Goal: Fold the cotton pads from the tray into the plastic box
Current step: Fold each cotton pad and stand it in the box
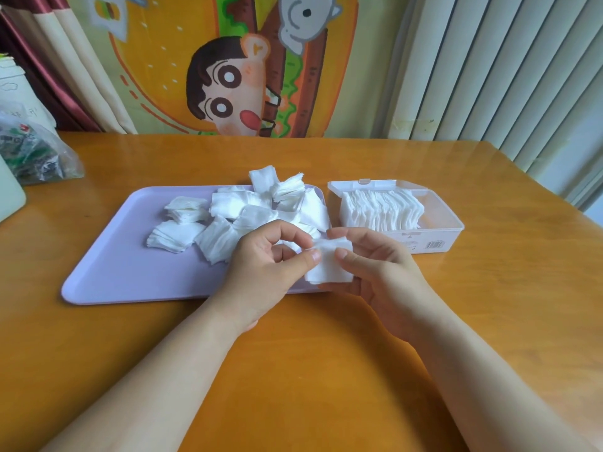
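Observation:
A lilac tray [130, 272] lies on the wooden table with several loose white cotton pads [228, 216] heaped on its far right part. To its right stands a clear plastic box [440, 230], lid open, with a row of folded pads [381, 210] standing in its left half. Both hands hold one white cotton pad [329, 265] above the tray's near right corner. My left hand [267, 272] pinches the pad's left edge between thumb and fingers. My right hand [378, 269] supports it from beneath, thumb pressed on top.
A crinkled plastic bag [36, 154] with green and dark contents and a white container [9, 197] sit at the table's left edge. A cartoon curtain hangs behind the table, white slatted panels at the right. Bare wood stretches in front of the tray.

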`<state>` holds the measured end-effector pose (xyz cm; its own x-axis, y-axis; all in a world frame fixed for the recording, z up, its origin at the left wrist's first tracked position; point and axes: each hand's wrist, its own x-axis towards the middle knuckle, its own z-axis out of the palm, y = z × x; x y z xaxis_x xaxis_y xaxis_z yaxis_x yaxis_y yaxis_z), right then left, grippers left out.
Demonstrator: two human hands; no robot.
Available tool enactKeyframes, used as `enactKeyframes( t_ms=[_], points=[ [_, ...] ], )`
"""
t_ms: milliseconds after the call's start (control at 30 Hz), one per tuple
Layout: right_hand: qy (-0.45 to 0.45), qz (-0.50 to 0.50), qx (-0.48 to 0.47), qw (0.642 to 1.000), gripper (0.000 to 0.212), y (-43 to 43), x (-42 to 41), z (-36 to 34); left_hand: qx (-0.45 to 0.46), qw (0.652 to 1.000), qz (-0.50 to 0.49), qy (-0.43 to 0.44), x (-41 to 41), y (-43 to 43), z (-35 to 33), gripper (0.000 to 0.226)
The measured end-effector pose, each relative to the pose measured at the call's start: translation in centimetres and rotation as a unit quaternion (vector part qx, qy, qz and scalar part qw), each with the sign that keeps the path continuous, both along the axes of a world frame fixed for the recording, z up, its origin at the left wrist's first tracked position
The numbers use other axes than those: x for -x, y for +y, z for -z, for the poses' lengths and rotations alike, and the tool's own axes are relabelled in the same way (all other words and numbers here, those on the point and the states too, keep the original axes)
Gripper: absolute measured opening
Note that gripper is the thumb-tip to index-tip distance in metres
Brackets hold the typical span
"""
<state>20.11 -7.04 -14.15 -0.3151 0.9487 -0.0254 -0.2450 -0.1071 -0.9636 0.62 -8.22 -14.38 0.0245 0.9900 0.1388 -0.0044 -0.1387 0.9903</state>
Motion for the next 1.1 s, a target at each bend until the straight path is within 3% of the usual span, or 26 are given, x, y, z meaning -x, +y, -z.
enactKeyframes(
  t_ms=[333, 567, 633, 700, 900, 967, 1033, 1100],
  points=[
    [0.002, 0.007, -0.007, 1.0, 0.03, 0.1, 0.0, 0.0, 0.012, 1.0, -0.017, -0.007, 0.2, 0.3, 0.1, 0.013],
    [-0.031, 0.068, -0.013, 0.997, 0.009, 0.1, 0.4, 0.4, 0.012, 0.999, -0.038, -0.009, 0.1, 0.6, 0.1, 0.009],
    [-0.027, 0.079, -0.013, 0.996, 0.009, 0.0, 0.5, 0.2, 0.026, 0.999, -0.046, -0.006, 0.1, 0.5, -0.1, 0.02],
    [-0.038, 0.085, -0.027, 0.995, 0.011, -0.1, 0.5, 0.1, 0.034, 0.999, -0.034, 0.024, 0.0, 0.3, -0.2, 0.03],
    [-0.018, 0.043, -0.002, 0.999, 0.047, -0.1, 0.7, -0.1, 0.005, 0.999, -0.022, 0.046, 0.3, -0.3, -1.0, 0.024],
    [-0.038, 0.039, -0.008, 0.998, 0.033, -0.2, 0.8, 0.0, -0.004, 0.996, -0.036, 0.083, 1.0, -0.2, -1.4, 0.019],
    [-0.06, 0.056, -0.016, 0.996, 0.023, -0.5, 1.0, 0.1, -0.04, 0.98, -0.12, 0.156, 2.2, 0.2, -1.6, 0.016],
    [-0.075, 0.072, -0.031, 0.994, 0.019, -0.6, 1.1, 0.1, -0.096, 0.926, -0.226, 0.287, 4.0, 0.7, -1.9, 0.017]
  ],
)
